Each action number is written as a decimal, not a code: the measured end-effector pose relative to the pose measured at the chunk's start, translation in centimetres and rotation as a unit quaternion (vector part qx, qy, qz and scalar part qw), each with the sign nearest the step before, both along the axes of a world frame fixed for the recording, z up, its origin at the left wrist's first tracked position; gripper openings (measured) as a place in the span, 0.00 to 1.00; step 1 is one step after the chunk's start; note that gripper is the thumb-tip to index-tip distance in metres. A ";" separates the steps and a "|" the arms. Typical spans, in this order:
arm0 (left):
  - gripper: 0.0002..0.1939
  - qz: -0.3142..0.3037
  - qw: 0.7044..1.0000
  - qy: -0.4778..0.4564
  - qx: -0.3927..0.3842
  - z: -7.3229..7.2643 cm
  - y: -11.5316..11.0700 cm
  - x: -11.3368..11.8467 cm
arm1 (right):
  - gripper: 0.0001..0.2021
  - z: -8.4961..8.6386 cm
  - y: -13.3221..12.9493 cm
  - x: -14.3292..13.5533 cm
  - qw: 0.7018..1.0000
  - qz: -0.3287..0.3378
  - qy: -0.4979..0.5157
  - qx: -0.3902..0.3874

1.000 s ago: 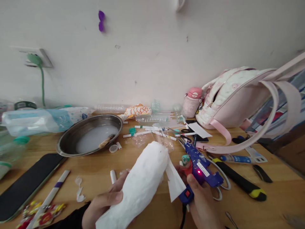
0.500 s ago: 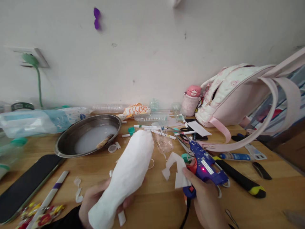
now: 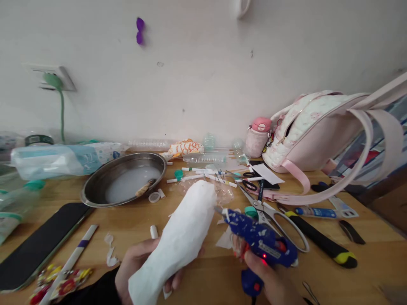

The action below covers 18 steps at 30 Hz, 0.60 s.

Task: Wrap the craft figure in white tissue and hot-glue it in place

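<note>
"Glue gun [image 3: 262,239] has swung left since the earlier frame; what do I have, left to right?"

"On my feed, a metal basin [image 3: 95,186] farther back, then the left hand [image 3: 130,267], fingers wrapped around the white fish-shaped form [image 3: 181,233] above the table [image 3: 318,260]."

"And next?"

"Just beside it, the gun's nozzle [image 3: 218,209]; the right hand [image 3: 270,277] curls around the handle; scissors [image 3: 260,206] lie beyond."

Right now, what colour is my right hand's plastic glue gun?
The plastic glue gun is mostly blue, clearest in the head view.
</note>
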<state>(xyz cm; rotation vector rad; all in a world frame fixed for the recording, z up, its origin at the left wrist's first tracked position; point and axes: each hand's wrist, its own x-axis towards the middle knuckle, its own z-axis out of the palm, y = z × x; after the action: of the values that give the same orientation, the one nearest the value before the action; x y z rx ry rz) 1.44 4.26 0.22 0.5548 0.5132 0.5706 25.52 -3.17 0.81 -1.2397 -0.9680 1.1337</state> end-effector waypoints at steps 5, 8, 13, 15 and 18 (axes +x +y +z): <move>0.16 -0.043 0.999 0.001 0.010 0.6 0.0 -0.1 | 0.16 -0.3 -0.4 -0.4 0.996 0.013 -0.012 -0.086; 0.17 -0.041 0.999 0.008 0.016 0.4 0.1 -0.1 | 0.15 -0.9 0.1 -0.3 0.989 -0.007 0.114 -0.098; 0.17 0.010 0.997 0.067 0.045 0.1 0.0 0.3 | 0.17 -0.8 1.2 -0.6 0.971 0.018 0.226 -0.080; 0.15 0.040 0.994 0.088 0.055 0.1 -0.1 0.4 | 0.18 -0.6 1.4 -0.7 0.970 -0.045 0.208 -0.114; 0.15 0.102 0.985 0.120 0.070 0.3 -0.3 0.4 | 0.17 -0.6 1.3 -0.8 0.975 -0.138 0.141 -0.099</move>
<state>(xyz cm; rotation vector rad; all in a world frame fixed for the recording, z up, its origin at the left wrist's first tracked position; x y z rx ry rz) 1.79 3.94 0.51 0.7147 0.7678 0.7440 24.71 -1.91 0.24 -1.2836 -0.4617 1.1654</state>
